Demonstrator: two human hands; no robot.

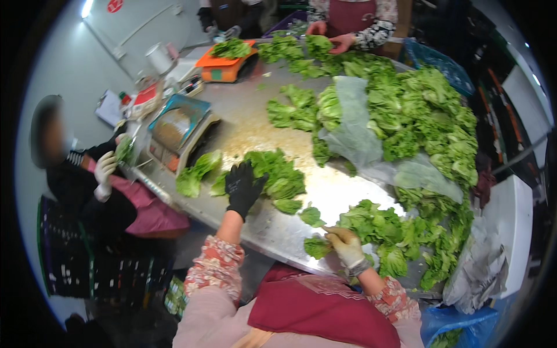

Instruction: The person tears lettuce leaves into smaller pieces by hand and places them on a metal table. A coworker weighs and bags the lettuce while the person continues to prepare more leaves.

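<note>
My left hand [244, 188], in a black glove, lies palm down with fingers spread at the left side of a heap of green lettuce leaves [278, 172] on the metal table. My right hand [346, 247], in a pale, stained glove, is bent low near the table's front edge. Its curled fingers meet a small lettuce leaf [316, 248]; the grip itself is partly hidden. Just beyond those fingertips lies another small leaf [310, 216]. A looser pile of lettuce [370, 222] spreads to the right of this hand.
A scale [178, 126] stands at the table's left, an orange scale [224, 67] farther back. Translucent plastic sheeting [354, 126] drapes over a large lettuce mound [417, 104]. One co-worker [104, 187] stands left; others are across the table [278, 230]. A white box [507, 235] is at right.
</note>
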